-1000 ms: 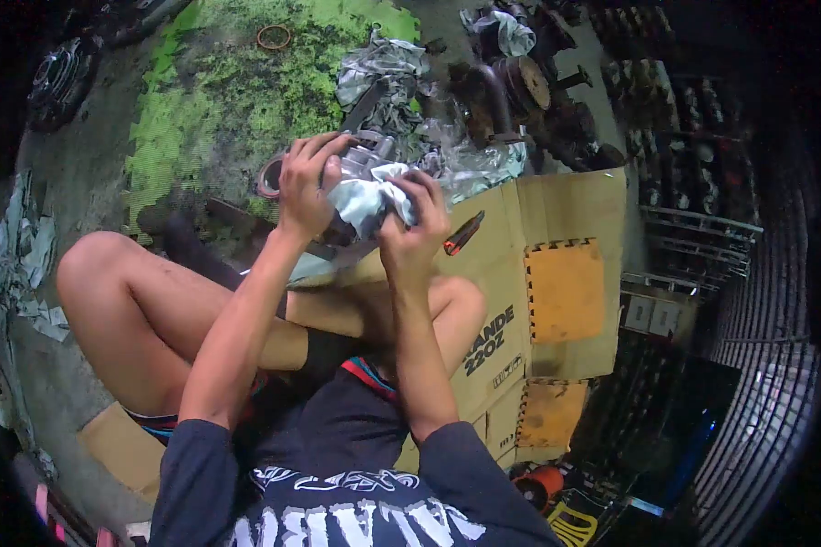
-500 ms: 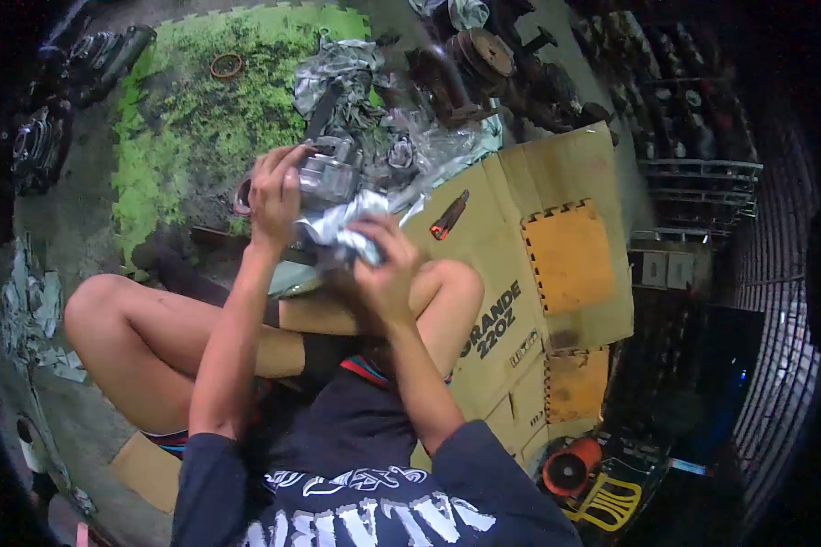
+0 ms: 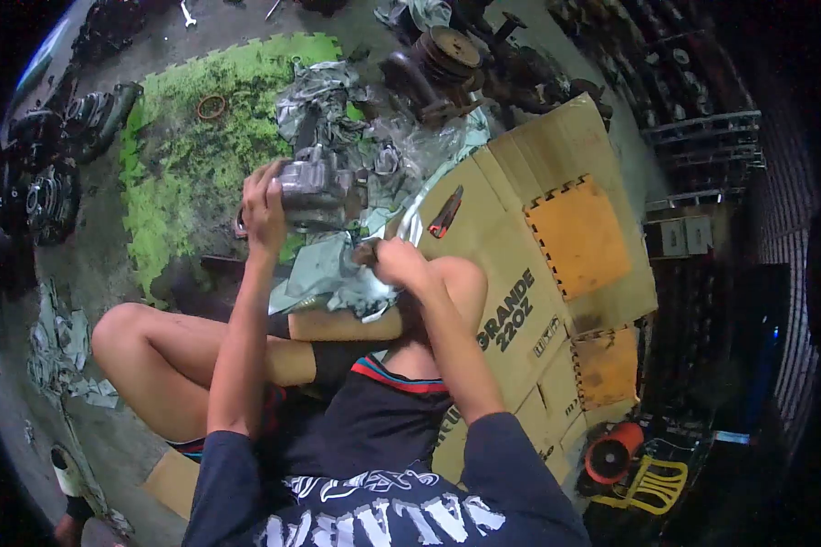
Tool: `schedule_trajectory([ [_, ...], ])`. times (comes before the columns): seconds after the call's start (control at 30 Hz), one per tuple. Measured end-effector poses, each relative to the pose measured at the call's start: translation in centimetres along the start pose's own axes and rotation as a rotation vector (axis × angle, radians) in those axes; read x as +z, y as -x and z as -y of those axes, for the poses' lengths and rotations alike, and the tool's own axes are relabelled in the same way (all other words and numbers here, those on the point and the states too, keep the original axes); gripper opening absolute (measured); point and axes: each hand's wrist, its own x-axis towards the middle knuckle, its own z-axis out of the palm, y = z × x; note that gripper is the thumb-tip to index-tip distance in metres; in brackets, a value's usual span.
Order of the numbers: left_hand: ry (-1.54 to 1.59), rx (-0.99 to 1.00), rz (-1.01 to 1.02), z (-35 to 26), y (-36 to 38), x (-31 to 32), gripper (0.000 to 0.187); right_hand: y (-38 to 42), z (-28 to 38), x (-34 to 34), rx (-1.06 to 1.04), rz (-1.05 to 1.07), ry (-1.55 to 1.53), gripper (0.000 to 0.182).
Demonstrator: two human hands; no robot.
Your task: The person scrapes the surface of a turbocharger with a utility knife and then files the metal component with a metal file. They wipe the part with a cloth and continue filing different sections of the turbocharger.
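My left hand (image 3: 264, 208) is closed around the left end of a grey metal casting (image 3: 315, 187), a machine part with a boxy ribbed body. The casting is at the edge of the green mat, in front of my crossed legs. My right hand (image 3: 400, 263) is closed low over my lap, a small brown piece (image 3: 366, 252) showing at its fingertips; I cannot tell what it is. Below and left of that hand, a crumpled pale grey-green cloth (image 3: 324, 260) spreads over my shins. Right of the hand, a red and black utility knife (image 3: 445, 214) lies on the cardboard.
Dirty green foam mat (image 3: 178, 155) covers the floor ahead, bearing a ring (image 3: 211, 107) and crumpled grey rags (image 3: 319, 91). A flattened cardboard box (image 3: 483, 237) with orange foam pieces (image 3: 579, 237) lies to my right. Rusty machine parts (image 3: 449, 53) stand at the back.
My right hand has moved slightly right and down, away from the casting. The pale cloth that was bunched in it now lies spread below. My left hand stays on the casting.
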Motion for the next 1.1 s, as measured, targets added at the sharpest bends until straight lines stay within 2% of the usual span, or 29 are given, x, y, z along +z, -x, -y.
schedule_trajectory([
  [0.1, 0.015, -0.009, 0.005, -0.1, 0.0, -0.3, 0.051, -4.8, -6.0, 3.1, 0.005, 0.099, 0.137, 0.030],
  [0.17, 0.008, -0.007, 0.010, -0.2, -0.2, -0.5, 0.052, -5.6, -7.6, 2.4, -0.006, 0.130, 0.183, 0.028],
  [0.27, -0.006, -0.045, 0.017, -0.4, 0.0, -0.3, 0.053, -4.1, -9.9, 0.9, 0.307, -0.047, 0.124, 0.028],
  [0.3, -0.006, -0.052, 0.015, -0.7, 0.1, -0.3, 0.052, -3.8, -9.9, 1.7, 0.314, -0.037, 0.119, 0.028],
  [0.37, 0.003, -0.029, -0.014, -1.5, -0.2, -0.2, 0.052, -4.2, -9.6, 2.6, 0.269, -0.251, 0.166, 0.029],
  [0.47, 0.020, -0.020, -0.006, -0.6, -0.4, 0.0, 0.051, -3.1, -4.5, 2.1, 0.122, -0.529, 0.030, 0.021],
  [0.53, 0.001, -0.042, -0.005, -0.9, -0.3, 0.1, 0.050, -3.0, -1.2, 3.0, -0.119, -0.671, -0.099, 0.023],
  [0.6, -0.026, -0.043, -0.020, -1.0, -0.4, -0.3, 0.050, -1.3, 5.1, 5.1, -0.195, -0.386, -0.046, 0.022],
  [0.67, 0.002, -0.028, -0.006, -0.2, -0.2, 0.0, 0.048, -1.3, 8.9, 10.0, -0.421, -0.667, 0.224, 0.022],
  [0.73, 0.002, -0.031, -0.005, -0.4, -0.2, -0.1, 0.047, -1.4, 12.3, 11.9, -0.414, -0.670, 0.107, 0.022],
  [0.87, 0.044, -0.028, 0.022, -1.1, 0.1, -0.4, 0.048, -2.9, 12.7, 12.4, -0.368, -0.720, 0.120, 0.025],
  [0.93, 0.062, -0.049, 0.016, -0.8, -0.2, -0.1, 0.049, -2.8, 12.3, 12.2, -0.388, -0.614, -0.051, 0.024],
  [1.1, 0.035, -0.041, 0.037, -0.3, -0.6, -0.1, 0.048, 2.6, 11.2, 8.3, -0.314, -0.508, -0.085, 0.031],
])
